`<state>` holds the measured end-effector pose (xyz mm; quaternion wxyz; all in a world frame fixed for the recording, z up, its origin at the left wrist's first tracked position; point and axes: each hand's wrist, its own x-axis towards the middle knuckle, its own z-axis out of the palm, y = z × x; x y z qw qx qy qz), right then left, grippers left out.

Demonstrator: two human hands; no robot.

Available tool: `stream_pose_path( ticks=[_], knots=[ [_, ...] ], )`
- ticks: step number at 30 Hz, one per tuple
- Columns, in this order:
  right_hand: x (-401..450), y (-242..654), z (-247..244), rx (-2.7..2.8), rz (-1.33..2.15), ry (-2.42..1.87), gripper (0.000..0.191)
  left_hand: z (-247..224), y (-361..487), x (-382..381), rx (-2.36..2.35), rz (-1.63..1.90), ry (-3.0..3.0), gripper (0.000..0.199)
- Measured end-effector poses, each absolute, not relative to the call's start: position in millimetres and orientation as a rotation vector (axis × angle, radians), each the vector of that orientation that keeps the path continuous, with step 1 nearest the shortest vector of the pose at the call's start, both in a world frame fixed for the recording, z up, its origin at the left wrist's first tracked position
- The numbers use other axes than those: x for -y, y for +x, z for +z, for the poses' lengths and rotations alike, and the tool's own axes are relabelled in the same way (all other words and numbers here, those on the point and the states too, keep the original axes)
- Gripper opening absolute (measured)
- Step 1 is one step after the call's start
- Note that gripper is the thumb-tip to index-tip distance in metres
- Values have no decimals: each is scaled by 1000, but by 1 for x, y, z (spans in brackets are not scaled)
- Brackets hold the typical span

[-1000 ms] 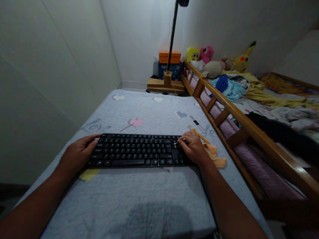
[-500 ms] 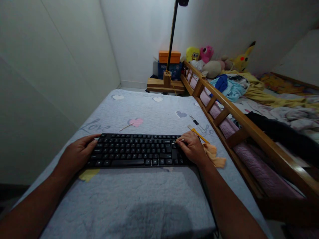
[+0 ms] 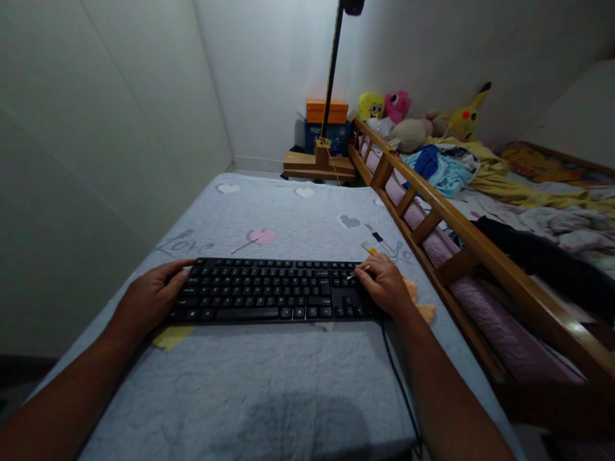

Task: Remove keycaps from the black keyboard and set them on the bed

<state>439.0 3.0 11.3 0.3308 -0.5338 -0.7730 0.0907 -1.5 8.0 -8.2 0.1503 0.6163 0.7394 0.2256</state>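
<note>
A black keyboard [image 3: 269, 288] lies flat on the pale blue bedspread, its cable [image 3: 401, 384] running down on the right. My left hand [image 3: 151, 294] grips the keyboard's left end, thumb on top near the edge. Between the thumb and fingers of my right hand [image 3: 383, 283] is a thin white cotton swab [image 3: 352, 276], its tip at the keys right of the main block. The keyboard's right end is hidden under that hand. Another cotton swab [image 3: 244, 246] rests on the cloth behind the keyboard.
Behind my right hand lie tweezers [image 3: 377, 237] and a brush with a yellow handle [image 3: 369, 248]. An orange cloth [image 3: 425, 312] sits partly hidden by my right wrist. A wooden bed rail [image 3: 432, 205] borders the right side; a wall [image 3: 110, 128] stands left.
My right hand has moved to the right along the keyboard with the cotton swab, uncovering the arrow keys and more of the cable. My left hand stays in place.
</note>
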Motion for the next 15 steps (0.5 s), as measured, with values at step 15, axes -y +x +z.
stream_pose_path(
  ticks=[15],
  knots=[
    [-2, 450, 14, 1978, 218, -1426, 19, -4, 2, -7, -2121, 649, 1738, 53]
  ],
)
